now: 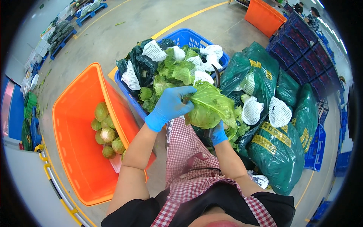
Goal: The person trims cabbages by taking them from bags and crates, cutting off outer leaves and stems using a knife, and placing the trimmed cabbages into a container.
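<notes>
A green cabbage head [205, 113] with a loose outer leaf [212, 98] is held up before my apron. My left hand [171, 103], in a blue glove, grips it at the left by the stem side, with thumb and fingers pinched together. Under its lower right edge, my gloved right hand [219, 134] is closed around the dark handle of a curved knife [217, 78]. The cabbage covers the middle of the knife and most of my right fingers; the hooked blade tip shows beyond it. Below lies a blue plastic crate [185, 35] heaped with leaves [183, 72] and white foam net sleeves [154, 51].
At the left, an orange bin [76, 159] holds several trimmed cabbages [107, 134]. Filled green plastic bags [279, 156] with yellow tape crowd the right side, foam sleeves [251, 110] on them. Behind stand stacked blue crates [305, 51] and another orange bin [263, 18]. People are far off.
</notes>
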Available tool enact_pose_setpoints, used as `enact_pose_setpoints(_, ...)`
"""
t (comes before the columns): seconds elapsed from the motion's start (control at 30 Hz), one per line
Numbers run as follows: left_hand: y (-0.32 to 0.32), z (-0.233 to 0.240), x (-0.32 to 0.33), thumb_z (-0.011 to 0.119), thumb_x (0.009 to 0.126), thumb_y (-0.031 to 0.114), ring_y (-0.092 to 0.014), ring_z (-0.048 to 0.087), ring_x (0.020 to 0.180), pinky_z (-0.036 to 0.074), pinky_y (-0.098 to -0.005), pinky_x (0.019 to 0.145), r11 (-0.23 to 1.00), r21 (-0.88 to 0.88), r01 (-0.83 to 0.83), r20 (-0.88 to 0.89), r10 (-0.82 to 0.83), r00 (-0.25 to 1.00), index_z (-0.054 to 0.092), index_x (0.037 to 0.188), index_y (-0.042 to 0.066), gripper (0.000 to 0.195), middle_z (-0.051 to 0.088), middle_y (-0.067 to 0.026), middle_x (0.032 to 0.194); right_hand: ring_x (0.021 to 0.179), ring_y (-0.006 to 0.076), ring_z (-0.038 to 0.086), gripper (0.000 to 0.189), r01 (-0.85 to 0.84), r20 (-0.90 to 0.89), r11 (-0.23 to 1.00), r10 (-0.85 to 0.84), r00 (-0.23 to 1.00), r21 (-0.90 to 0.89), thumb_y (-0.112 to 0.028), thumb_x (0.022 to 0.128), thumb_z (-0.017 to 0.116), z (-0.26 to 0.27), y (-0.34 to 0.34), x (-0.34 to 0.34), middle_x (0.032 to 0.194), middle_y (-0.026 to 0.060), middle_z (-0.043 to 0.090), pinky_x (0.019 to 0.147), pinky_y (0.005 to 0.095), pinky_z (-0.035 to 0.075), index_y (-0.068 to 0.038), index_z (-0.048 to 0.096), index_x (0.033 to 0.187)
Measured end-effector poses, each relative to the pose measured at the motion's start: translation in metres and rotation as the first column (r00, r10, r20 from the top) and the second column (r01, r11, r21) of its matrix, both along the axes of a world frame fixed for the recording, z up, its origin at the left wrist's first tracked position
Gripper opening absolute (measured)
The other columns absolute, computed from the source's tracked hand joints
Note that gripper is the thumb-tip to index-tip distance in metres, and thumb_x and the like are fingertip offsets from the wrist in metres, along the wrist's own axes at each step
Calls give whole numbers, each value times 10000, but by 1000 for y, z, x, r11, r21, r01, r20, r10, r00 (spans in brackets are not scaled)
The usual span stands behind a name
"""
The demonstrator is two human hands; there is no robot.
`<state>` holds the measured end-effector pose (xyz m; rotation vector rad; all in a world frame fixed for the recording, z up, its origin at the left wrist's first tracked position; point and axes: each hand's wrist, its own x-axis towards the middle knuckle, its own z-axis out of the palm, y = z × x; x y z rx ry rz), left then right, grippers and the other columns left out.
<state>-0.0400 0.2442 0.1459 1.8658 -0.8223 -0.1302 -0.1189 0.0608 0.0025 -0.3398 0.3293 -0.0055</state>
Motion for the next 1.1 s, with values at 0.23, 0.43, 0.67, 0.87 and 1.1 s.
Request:
enact_pose_setpoints(0.23, -16, -19, -3, 618, 698, 21, -115, 626, 789, 504, -242, 734, 955, -100, -279, -166, 261, 951, 664, 973, -35, 284, 678, -101, 907, 1195, 292, 460, 618, -2, 35, 1000, 1, 999, 31, -540, 894, 404, 3, 11, -1, 1343, 108, 447, 992, 468, 389, -113, 393, 1340)
enact_pose_setpoints(0.43, -9, -18, 5, 647, 693, 39, -110, 622, 694, 496, -231, 641, 893, -275, -355, -464, 200, 863, 680, 903, -46, 229, 676, -100, 790, 1196, 289, 461, 563, 43, -2, 999, -43, 999, -6, -492, 918, 388, -14, 2, 3, 1347, 104, 445, 992, 461, 391, -110, 404, 1331)
enact_pose_setpoints(0.67, -1, 0, 21, 659, 699, 6, -165, 629, 667, 505, -242, 619, 784, -398, -475, -755, 14, 655, 630, 882, -43, 192, 650, -98, 816, 1189, 284, 466, 554, 41, 57, 999, -42, 997, 18, -466, 914, 420, 0, 8, 4, 1336, 108, 453, 989, 451, 398, -99, 402, 1329)
enact_pose_setpoints(0.87, 49, -79, 99, 674, 754, 264, -216, 618, 813, 509, -300, 651, 803, -50, -594, -809, 316, 495, 592, 930, -17, 342, 628, -138, 877, 1182, 279, 472, 570, 35, 114, 999, -36, 993, 12, -460, 902, 457, 12, 2, -7, 1324, 113, 462, 985, 443, 405, -90, 394, 1332)
enact_pose_setpoints(1.1, 4, -63, -2, 346, 836, 690, -369, 375, 1241, 377, -569, 944, 884, -393, -252, -889, -295, 350, 226, 1424, 143, 812, 296, -106, 1431, 1173, 274, 478, 594, 68, 208, 996, -55, 977, -54, -452, 888, 501, 15, -25, -12, 1310, 118, 474, 979, 435, 414, -80, 385, 1335)
